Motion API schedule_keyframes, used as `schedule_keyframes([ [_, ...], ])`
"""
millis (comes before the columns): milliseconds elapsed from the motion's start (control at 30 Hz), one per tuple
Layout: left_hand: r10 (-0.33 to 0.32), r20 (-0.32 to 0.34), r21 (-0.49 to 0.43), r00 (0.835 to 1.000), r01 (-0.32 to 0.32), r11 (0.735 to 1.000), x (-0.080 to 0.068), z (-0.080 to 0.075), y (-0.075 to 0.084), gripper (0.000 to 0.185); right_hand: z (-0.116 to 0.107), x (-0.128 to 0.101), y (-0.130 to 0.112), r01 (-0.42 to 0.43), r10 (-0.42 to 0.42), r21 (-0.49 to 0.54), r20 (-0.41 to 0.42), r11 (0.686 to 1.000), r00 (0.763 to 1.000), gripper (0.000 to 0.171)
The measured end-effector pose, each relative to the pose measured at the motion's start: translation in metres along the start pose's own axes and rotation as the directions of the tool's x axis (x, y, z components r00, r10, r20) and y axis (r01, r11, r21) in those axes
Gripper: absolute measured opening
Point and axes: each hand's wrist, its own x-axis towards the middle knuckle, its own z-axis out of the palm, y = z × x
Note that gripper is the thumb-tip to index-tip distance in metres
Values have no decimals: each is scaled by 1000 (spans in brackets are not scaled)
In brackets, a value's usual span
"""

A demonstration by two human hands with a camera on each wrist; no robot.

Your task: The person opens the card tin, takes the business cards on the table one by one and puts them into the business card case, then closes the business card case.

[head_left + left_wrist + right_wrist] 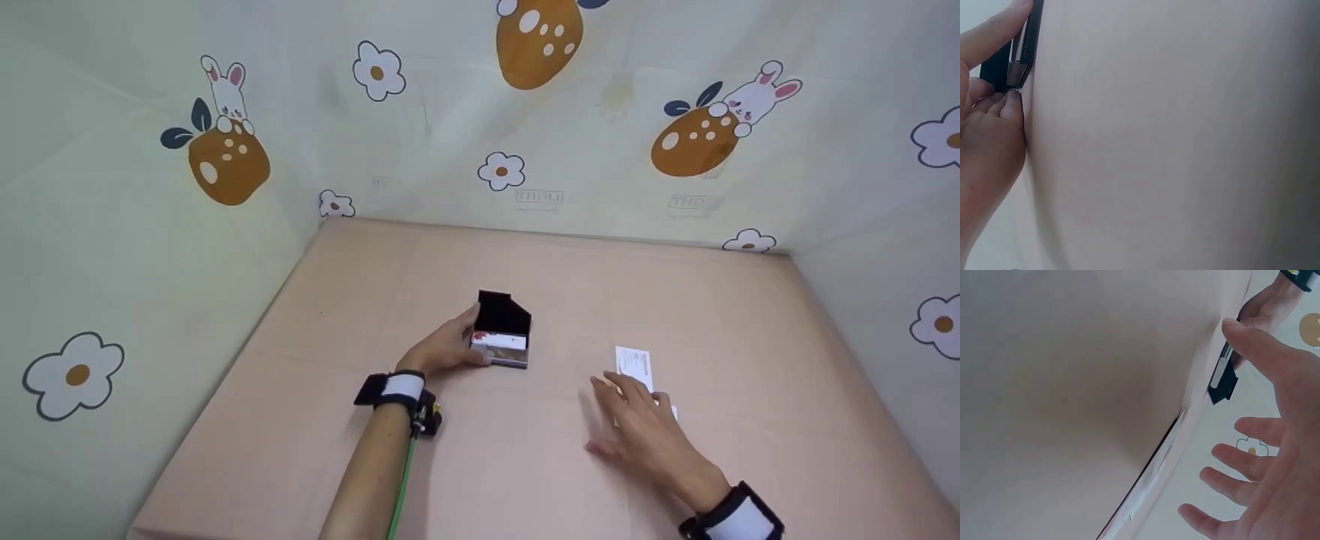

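With the left hand (446,346) gripping the open case (502,330) and the right hand (637,427) spread flat over the cards (634,365), the cards may slide or scatter.

I see my two bare forearms, without sleeves. On my left wrist (403,388) I wear a white band with black edges, and a small black device with a yellow detail is fixed on it at 4 o'clock. A thin green cable (401,480) goes from this device along the forearm toward 6 o'clock. On my right wrist (739,517) there is the same kind of white band with black borders.
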Motion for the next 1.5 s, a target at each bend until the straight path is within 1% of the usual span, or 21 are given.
schedule_keyframes([
  [267, 10, -2, 5, 1000, -10, 1000, -1, -1, 1, 104, -8, -4, 9, 0, 0, -23, -7, 1000, 1000, 91],
  [433, 15, 1, -15, 1000, -15, 1000, -1, -1, 1, 105, -11, -6, 13, -11, 12, -30, 25, 999, 1000, 92],
  [533, 14, 4, -11, 1000, -14, 1000, 0, 0, 1, 105, -13, -8, 16, -33, 34, -28, 42, 999, 999, 92],
  [633, 23, 7, -8, 1000, -23, 1000, 1, 0, 1, 105, -14, -11, 19, -43, 45, -40, 36, 998, 998, 92],
  [800, 41, 11, -4, 999, -41, 999, 1, -1, 1, 106, -15, -15, 23, -38, 39, -77, 14, 996, 999, 92],
  [1033, 19, 8, -24, 1000, -19, 1000, -1, 0, 1, 105, -18, -19, 29, -61, 64, -74, 35, 995, 997, 92],
  [1333, 5, 2, -40, 1000, -5, 999, 0, 1, 1, 106, -20, -25, 41, -73, 74, -65, 6, 995, 997, 91],
  [1500, 10, 1, -41, 1000, -10, 999, 0, 1, 0, 105, -23, -24, 48, -99, 103, -73, 55, 992, 993, 88],
])
